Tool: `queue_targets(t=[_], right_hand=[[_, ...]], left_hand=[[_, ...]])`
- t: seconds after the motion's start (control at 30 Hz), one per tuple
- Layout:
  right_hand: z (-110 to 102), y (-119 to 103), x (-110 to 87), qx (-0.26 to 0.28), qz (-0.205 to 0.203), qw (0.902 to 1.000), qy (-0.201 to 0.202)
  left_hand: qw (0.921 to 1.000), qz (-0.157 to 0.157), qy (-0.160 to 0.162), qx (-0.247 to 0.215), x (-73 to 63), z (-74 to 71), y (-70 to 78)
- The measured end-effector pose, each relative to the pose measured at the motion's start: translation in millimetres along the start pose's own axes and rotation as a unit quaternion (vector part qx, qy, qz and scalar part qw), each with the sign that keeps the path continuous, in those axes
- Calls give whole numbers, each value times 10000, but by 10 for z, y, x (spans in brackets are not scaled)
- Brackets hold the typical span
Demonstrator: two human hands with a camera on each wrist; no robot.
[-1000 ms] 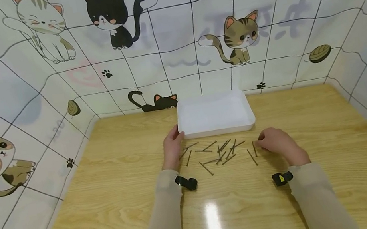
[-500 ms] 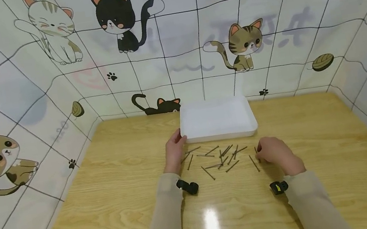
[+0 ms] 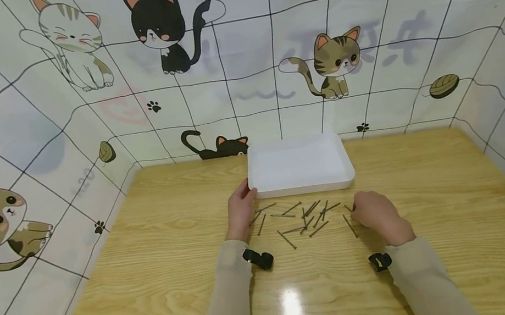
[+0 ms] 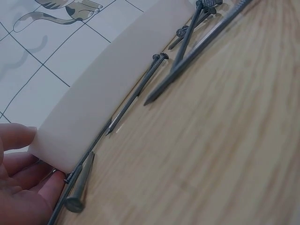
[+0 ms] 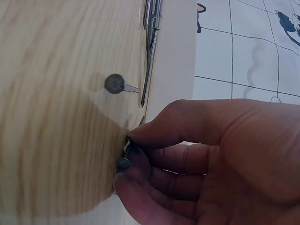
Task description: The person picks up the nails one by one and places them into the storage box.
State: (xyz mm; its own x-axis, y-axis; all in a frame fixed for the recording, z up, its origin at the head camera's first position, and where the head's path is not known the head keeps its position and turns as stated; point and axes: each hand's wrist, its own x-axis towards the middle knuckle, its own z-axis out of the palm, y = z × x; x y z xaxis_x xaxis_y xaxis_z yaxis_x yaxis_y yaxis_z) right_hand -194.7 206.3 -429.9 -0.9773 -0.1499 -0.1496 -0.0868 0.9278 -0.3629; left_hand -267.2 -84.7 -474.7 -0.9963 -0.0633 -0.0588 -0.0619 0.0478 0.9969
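My left hand [image 3: 240,211] holds the left front corner of a white shallow tray [image 3: 305,189], its thumb against the rim. Beside those fingers in the left wrist view lies a loose nail [image 4: 80,190]. At the right of the scattered nails, my right hand [image 3: 376,215] pinches a nail [image 5: 123,163] between thumb and fingers, low over the tabletop. Its head shows between the fingertips, while much of its shank is hidden. Just left of that hand another nail [image 3: 350,226] lies on the wood.
Several dark nails, one of them this nail [image 3: 287,239], lie crossed and scattered in front of the tray. The wooden table [image 3: 178,281] extends to both sides. A cat-patterned wall covering [image 3: 250,85] rises right behind the tray.
The right hand has shifted slightly left and its fingers have come over the nail, which now points differently. The left hand stays at the tray corner. The head view has tilted up a little.
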Motion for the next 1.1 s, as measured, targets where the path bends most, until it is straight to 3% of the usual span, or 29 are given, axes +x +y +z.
queue_targets(t=[0.17,0.3,0.53,0.83,0.97,1.1], right_hand=[[1,-15,17,14,93,9999,-103],[-29,9,40,173,140,9996,-160],[-63,92,129,1027,-127,9943,-243],[-66,102,218,2173,-506,9745,262],[-96,65,327,2597,-296,9626,713],[-171,29,480,3114,-73,9443,1061]], left_hand=[[9999,66,115,67,75,-11,-104],[9999,43,133,18,91,-12,-98],[9999,0,160,-34,102,4,-92],[9997,-56,202,93,53,48,-89],[9998,57,172,130,46,52,-84],[9994,113,205,253,49,42,-88]])
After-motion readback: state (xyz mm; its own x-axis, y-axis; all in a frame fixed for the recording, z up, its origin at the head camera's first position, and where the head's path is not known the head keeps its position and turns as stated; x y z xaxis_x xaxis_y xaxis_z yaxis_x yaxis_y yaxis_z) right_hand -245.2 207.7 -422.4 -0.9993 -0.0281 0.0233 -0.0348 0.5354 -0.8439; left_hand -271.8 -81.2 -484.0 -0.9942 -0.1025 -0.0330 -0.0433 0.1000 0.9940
